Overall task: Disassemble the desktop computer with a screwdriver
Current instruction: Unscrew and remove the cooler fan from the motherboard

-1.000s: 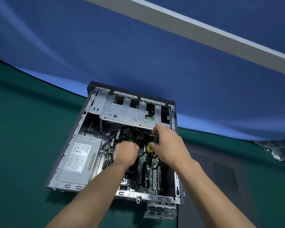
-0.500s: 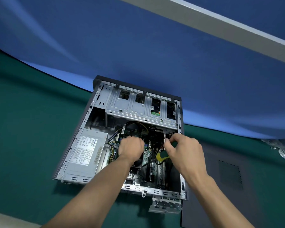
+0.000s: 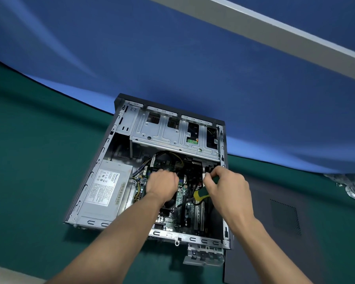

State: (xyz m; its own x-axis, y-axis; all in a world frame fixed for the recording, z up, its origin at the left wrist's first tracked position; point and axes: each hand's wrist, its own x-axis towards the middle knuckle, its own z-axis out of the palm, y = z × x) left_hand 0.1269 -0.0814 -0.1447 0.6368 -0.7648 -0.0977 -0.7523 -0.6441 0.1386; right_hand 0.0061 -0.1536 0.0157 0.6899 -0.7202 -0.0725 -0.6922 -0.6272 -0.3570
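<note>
Screwdriver (image 3: pixel 201 194) sits in the right hand (image 3: pixel 228 187), fingers curled round its green-and-yellow handle, long axis slanting down-left into the open desktop computer (image 3: pixel 121 119) lying mid-frame on the green surface (image 3: pixel 29 140), tip beside the left hand (image 3: pixel 162 184), curled on something unseen inside.

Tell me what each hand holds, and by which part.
Right hand grips the screwdriver by its green-and-yellow handle. Left hand is curled inside the computer case; what it holds is hidden.
</note>
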